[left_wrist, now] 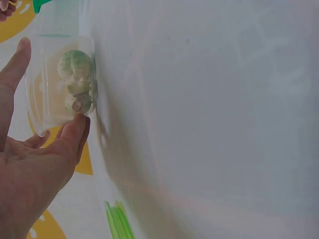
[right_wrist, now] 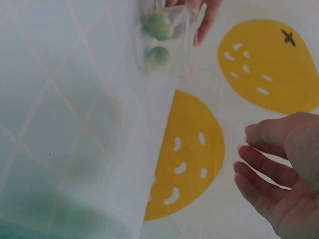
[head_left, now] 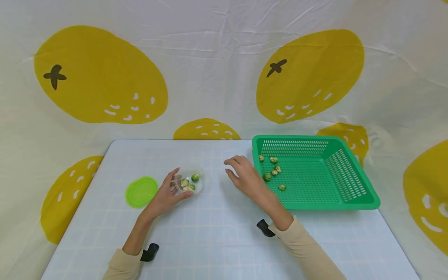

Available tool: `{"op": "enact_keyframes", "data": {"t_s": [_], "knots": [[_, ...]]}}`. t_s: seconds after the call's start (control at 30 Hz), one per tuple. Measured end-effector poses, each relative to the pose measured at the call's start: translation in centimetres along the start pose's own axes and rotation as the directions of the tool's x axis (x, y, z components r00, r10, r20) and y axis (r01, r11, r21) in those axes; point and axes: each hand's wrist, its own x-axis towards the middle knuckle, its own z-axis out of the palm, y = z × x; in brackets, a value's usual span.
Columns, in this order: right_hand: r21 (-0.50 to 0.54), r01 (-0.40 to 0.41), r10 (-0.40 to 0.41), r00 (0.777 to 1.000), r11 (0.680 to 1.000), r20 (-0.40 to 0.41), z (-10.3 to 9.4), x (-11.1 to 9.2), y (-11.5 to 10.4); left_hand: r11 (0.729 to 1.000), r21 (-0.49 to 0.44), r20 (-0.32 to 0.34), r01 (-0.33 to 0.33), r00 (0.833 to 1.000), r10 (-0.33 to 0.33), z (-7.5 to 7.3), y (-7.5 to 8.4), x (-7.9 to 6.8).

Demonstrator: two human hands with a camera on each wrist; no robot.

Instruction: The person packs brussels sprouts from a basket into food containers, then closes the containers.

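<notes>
My left hand (head_left: 167,197) holds a small clear plastic container (head_left: 201,187) on the table, thumb on the near side and fingers round the left side. Several Brussels sprouts (head_left: 195,177) lie inside it, and their green and pale sides show through the wall in the left wrist view. Between the container and the green basket (head_left: 350,206), my right hand (head_left: 246,177) hovers with loosely bent fingers and nothing in them. Its thumb and fingertips stand apart in the right wrist view. More Brussels sprouts (head_left: 267,177) are scattered along the basket's left side.
A bright green round lid (head_left: 141,192) lies flat on the table, left of my left hand. The pale checked tabletop (head_left: 217,241) meets a white cloth backdrop (head_left: 210,77) printed with yellow fruit.
</notes>
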Motion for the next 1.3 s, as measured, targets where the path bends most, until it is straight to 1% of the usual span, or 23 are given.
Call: {"op": "enact_keyframes", "data": {"t_s": [0.17, 0.33, 0.47, 0.7, 0.83, 1.07, 1.3], "knots": [[0.022, -0.016, 0.017, 0.999, 1.0, -0.028, -0.9, -0.5, 0.8, 1.0, 0.003, -0.001, -0.002, 1.0, 0.002, -0.1, -0.1, 0.0], [0.013, -0.009, 0.01, 0.997, 1.0, -0.078, -1.4, -0.9, 1.7, 1.0, -0.007, -0.002, -0.004, 1.0, 0.004, -0.1, -0.1, 0.0], [0.011, -0.022, 0.023, 0.995, 1.0, -0.101, -2.0, -1.3, 2.3, 1.0, -0.01, 0.0, -0.003, 1.0, 0.003, -0.1, 0.0, 0.0], [-0.013, -0.044, 0.041, 0.986, 0.999, -0.164, -2.7, -2.4, 3.9, 1.0, -0.012, 0.001, -0.001, 1.0, 0.001, 0.0, 0.1, 0.0], [-0.007, -0.056, 0.054, 0.981, 0.998, -0.188, -3.2, -2.9, 4.8, 1.0, -0.008, 0.002, -0.002, 1.0, 0.002, 0.0, 0.1, 0.0], [0.006, -0.076, 0.076, 0.979, 0.997, -0.188, -3.7, -4.0, 5.9, 1.0, 0.011, -0.002, -0.001, 1.0, 0.001, 0.0, 0.2, 0.0], [0.02, -0.118, 0.12, 0.98, 0.993, -0.157, -4.0, -5.0, 7.1, 1.0, 0.01, 0.002, -0.003, 1.0, 0.003, 0.0, 0.0, 0.0]]}}
